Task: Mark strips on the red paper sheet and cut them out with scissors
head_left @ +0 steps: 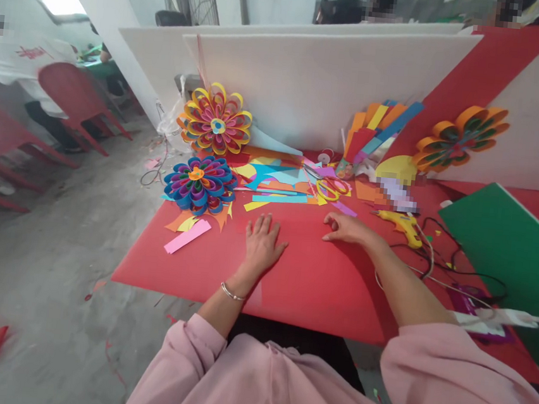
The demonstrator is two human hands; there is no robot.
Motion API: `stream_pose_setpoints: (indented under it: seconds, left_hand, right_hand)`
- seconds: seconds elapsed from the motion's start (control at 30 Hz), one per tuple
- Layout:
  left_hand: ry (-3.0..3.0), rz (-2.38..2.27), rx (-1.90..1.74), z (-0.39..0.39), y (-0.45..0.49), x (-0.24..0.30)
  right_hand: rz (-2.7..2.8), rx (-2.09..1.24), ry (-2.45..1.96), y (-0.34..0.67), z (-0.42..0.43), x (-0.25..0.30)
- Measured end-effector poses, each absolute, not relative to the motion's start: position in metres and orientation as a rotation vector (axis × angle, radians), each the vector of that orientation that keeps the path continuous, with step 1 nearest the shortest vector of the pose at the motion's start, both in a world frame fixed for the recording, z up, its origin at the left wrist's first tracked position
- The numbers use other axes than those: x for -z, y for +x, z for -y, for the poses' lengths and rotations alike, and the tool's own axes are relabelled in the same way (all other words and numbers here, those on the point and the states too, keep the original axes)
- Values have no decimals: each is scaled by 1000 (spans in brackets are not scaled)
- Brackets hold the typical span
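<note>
My left hand [262,242] lies palm down with its fingers spread on the red tabletop [300,281]. Beneath its fingers there seems to be a red paper strip [299,229], hard to tell from the table. My right hand [347,228] is at the right end of that strip, its fingers curled; whatever they hold, if anything, blends into the red. Left of my hands are a blue and purple paper flower [199,184] and pink paper strips [187,236]. Yellow-handled scissors [328,189] rest on paper scraps beyond my hands.
Behind the blue flower stands a yellow and pink paper flower [216,121]. A yellow glue gun [401,226] with cords lies near my right forearm. A green board [506,269] covers the right side. White boards [328,87] rise at the back. Red chairs [72,100] stand left.
</note>
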State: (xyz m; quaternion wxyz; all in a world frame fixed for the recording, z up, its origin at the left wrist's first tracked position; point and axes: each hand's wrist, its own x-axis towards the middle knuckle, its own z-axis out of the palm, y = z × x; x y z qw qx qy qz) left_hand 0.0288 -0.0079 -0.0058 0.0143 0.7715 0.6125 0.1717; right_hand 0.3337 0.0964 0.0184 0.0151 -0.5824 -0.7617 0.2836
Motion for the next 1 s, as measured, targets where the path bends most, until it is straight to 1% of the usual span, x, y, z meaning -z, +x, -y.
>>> stream_pose_setpoints:
  seconds: [0.13, 0.2, 0.33, 0.53, 0.77, 0.93, 1.0]
  left_hand:
    - [2302, -1976, -355, -3, 16, 2]
    - [2336, -1953, -252, -10, 10, -7]
    - [2398, -1899, 65, -27, 3, -32]
    - [2355, -1828, 266, -58, 6, -61]
    - [2299, -1764, 346, -70, 13, -71]
    - [2315, -1798, 240, -68, 6, -81]
    - [2346, -1827, 174, -68, 1, -87]
  right_hand:
    - [2275, -895, -1745, 339, -92, -7]
    - [2240, -895, -1712, 340, -92, -2]
    - [2215, -927, -1692, 342, -96, 3]
    - [2267, -936, -1676, 342, -104, 4]
    - [2322, -859, -1664, 340, -104, 4]
    - [2371, -807, -1621, 342, -102, 0]
    - [2390, -730, -1603, 344, -105, -3]
